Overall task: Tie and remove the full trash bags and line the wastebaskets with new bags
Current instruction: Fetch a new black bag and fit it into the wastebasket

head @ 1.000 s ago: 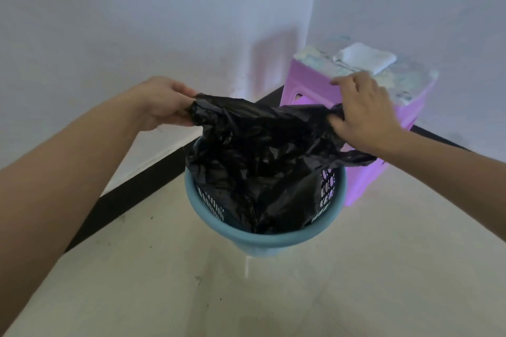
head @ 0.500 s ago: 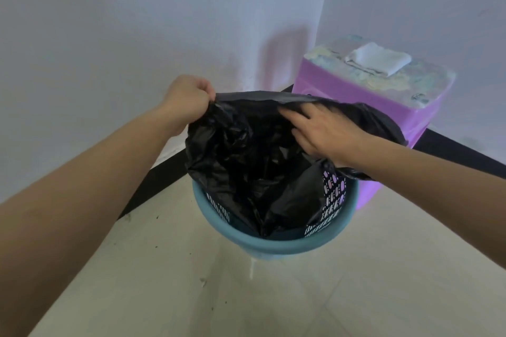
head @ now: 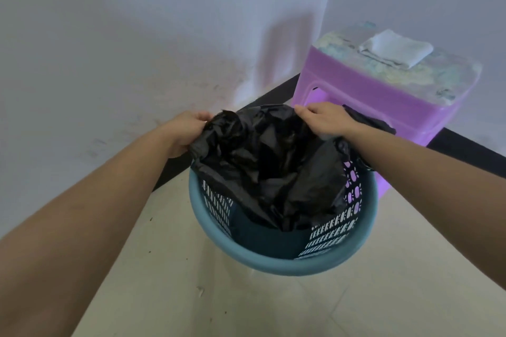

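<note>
Pale tiled floor (head: 356, 309) in a wall corner is carrying everything. The purple plastic box-shaped stool (head: 383, 98) is sitting in that corner, just behind the bin.

The round blue plastic wastebasket with perforated walls (head: 273, 265) is standing on the floor, in front of the stool. The thin black plastic trash bag (head: 268, 161) is hanging crumpled inside it, mouth raised above the far rim. It's looking slack and empty, so I'm reading this as the new liner going in.

No full tied bag is showing, so I can't confirm that step. Near rim is showing bare blue and the inner wall is exposed. Liner isn't seated yet.

Left hand (head: 186, 134) is pinching the bag's left edge, fingers curled on the film. Right hand (head: 325, 120) is gripping the far right edge, film trailing over the rim beside its wrist.

A small folded white cloth (head: 397, 48) is lying on the stool top, not involved.

Remaining, as I'm judging it: spreading the mouth, folding it over the whole rim, pushing the bottom down. Other bins aren't in view.
</note>
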{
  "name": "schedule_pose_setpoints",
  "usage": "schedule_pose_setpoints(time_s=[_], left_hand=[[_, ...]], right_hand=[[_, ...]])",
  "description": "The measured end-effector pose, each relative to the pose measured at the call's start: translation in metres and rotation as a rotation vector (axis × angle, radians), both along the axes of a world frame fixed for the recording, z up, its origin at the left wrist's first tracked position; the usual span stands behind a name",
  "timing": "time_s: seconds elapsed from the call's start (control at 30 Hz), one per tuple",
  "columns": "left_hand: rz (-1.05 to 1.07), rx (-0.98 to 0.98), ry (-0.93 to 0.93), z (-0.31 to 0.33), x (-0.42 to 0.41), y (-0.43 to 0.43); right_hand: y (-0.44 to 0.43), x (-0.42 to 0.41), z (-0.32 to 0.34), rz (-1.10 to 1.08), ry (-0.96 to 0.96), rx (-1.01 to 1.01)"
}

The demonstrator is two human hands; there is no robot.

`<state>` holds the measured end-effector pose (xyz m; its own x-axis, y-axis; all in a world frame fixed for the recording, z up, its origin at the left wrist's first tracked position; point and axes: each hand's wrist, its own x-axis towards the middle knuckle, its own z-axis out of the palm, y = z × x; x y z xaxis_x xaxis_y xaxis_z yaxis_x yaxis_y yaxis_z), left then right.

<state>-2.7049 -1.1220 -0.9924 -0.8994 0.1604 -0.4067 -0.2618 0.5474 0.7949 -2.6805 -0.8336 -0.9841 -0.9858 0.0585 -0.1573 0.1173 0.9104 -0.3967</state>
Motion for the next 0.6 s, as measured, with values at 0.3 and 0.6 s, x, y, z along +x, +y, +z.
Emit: schedule_pose_setpoints(time_s=[0.3,0.6], left_hand=[[0.0,-0.252,0.169,-0.019,0.001,-0.024],[-0.185,-0.335,0.018,0.048,0.007,-0.01]], right_hand=[[0.013,0.006,-0.005,-0.067,0.263,-0.182],[0.012,0.032,0.0,0.25,0.207,0.279]])
